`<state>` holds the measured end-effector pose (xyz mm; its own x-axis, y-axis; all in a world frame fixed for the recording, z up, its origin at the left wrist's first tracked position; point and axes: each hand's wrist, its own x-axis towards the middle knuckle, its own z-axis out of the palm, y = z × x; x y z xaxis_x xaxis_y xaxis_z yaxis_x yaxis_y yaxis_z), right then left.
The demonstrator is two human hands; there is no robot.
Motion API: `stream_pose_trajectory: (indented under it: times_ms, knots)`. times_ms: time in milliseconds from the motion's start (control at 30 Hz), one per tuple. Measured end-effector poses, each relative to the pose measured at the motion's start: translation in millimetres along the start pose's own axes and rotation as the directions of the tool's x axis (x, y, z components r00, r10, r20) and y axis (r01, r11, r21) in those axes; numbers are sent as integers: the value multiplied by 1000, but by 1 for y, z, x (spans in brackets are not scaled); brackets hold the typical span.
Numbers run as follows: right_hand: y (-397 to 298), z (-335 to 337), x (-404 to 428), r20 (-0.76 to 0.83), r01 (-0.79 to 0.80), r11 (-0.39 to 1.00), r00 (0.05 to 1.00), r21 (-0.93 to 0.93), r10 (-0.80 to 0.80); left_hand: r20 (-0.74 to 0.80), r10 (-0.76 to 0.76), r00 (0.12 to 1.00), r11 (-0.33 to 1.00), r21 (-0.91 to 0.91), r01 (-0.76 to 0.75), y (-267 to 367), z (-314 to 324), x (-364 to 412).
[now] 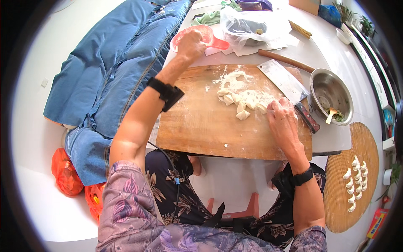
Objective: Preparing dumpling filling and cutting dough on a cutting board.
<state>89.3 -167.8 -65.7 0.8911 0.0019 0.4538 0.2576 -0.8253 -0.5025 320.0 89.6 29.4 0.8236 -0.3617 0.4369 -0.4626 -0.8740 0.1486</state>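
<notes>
My left hand (190, 45) reaches over a pink plastic scoop (217, 43) that has white flour inside. Its fingertips are down in the scoop, so I cannot see whether they pinch any flour. On the floured wooden board (195, 126) lies a cluster of small cut dough pieces (241, 106). My right hand (283, 116) rests at the right end of that cluster, fingers curled, beside the nearest piece. What lies under those fingers is hidden. A cleaver (280, 78) lies on the board just beyond my right hand, its riveted handle pointing towards me.
Right of the board stands a steel bowl (330, 91) with green filling and a spoon. A wooden rolling pin (285, 60) lies behind the cleaver. Shaped dumplings (358, 179) sit in rows on a round woven mat (338, 201). A blue-covered sofa (104, 63) flanks the table.
</notes>
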Motion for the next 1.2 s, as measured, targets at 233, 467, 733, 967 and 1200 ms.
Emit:
stream_pose_trajectory:
  times_ms: [233, 467, 733, 967, 1200]
  knots:
    - [7, -5, 1, 16, 5, 999, 1000, -31, -5, 251, -227, 941, 933, 332, 137, -49, 25, 51]
    - [0, -12, 0, 40, -23, 1000, 999, 8, 23, 247, -242, 938, 956, 225, 187, -163, 116, 83]
    - [-1, -13, -3, 43, -21, 997, 999, 75, 17, 306, 78, 949, 996, 27, -91, -208, 137, 89]
    - [9, -15, -2, 85, -75, 997, 994, 34, 72, 280, 21, 960, 938, 326, -115, -124, 144, 82]
    - [4, -10, -4, 20, -52, 994, 999, 100, 51, 89, -285, 954, 673, -690, 265, -127, 68, 85]
